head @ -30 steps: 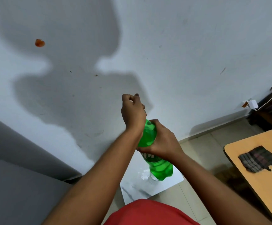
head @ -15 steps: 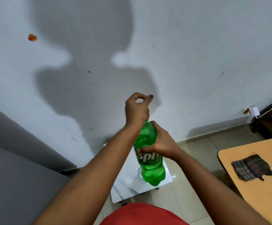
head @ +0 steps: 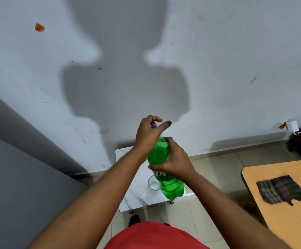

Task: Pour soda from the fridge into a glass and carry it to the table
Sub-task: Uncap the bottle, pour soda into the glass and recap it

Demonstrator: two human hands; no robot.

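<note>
A large green soda bottle (head: 159, 155) is held upright in front of me, above a small white marble-topped table (head: 137, 196). My right hand (head: 173, 159) grips the bottle's body around its middle. My left hand (head: 148, 133) is curled over the bottle's top, fingers round a small blue cap that barely shows. A clear empty glass (head: 153, 183) stands on the white table, partly hidden behind the bottle's lower end.
A wooden table (head: 288, 221) with a dark checked cloth (head: 281, 190) is at the right. A grey fridge side (head: 20, 177) fills the lower left. The white wall is close ahead; a plug and cable (head: 292, 126) sit at far right.
The view has shifted, so the white table and glass now show more fully. My left hand's fingers have loosened and turned round the cap. The right hand keeps its grip.
</note>
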